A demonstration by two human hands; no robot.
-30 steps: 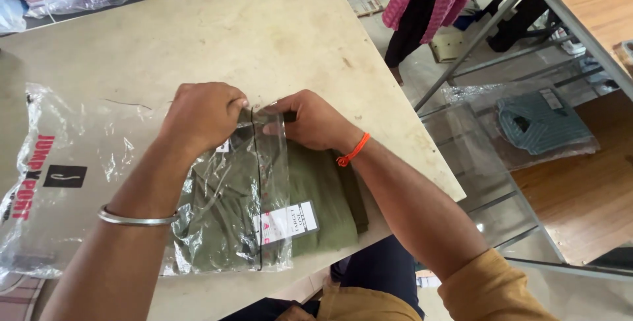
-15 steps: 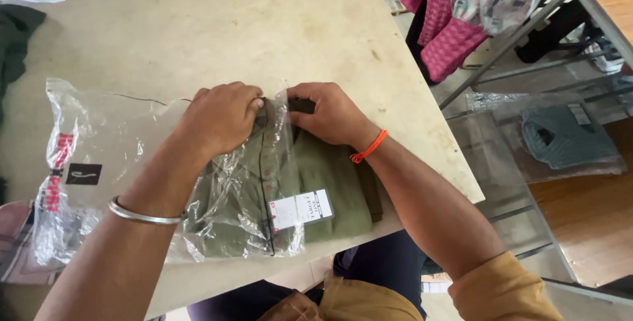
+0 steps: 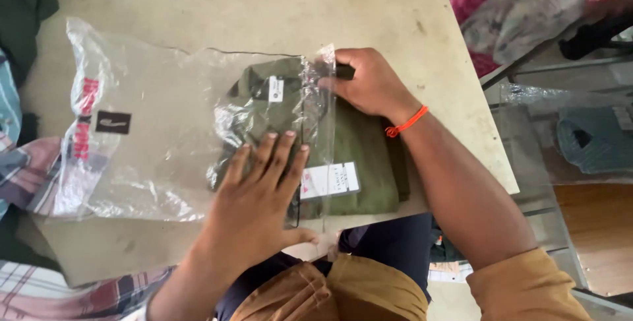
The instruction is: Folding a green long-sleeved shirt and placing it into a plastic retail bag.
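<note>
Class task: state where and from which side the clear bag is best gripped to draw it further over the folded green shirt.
Likely its open mouth edge, from the right: it stands loose across the shirt, whose right part is still bare.

A pale, scuffed counter [image 3: 277,4] carries a clear plastic bag [image 3: 151,143] with a folded olive shirt [image 3: 359,156] half inside; dark cloth [image 3: 26,4] lies on its far-left corner.

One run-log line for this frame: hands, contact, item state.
left hand: flat on clear bag | right hand: gripping bag mouth | folded olive shirt: partly inside bag | table: supports all
</note>
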